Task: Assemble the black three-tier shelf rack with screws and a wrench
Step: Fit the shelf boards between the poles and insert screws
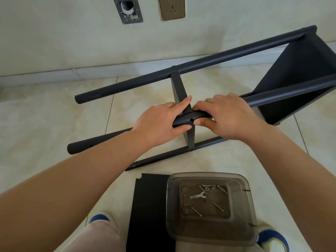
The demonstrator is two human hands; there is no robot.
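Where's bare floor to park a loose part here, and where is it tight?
Free: tiles left of the rack pole ends, up to the baseboard; also tiles right of the clear bin. Crowded: centre, where left hand and right hand grip a pole over the middle shelf. The loose panel and bin fill the near floor.

We find no text, label, brand, number or sign that we can read here. The rack point(209, 68) under our hands is plain black, the tub point(209, 206) nearer us than the hands bears no marking, and the wall socket point(171, 8) far beyond the hands shows only its slots.
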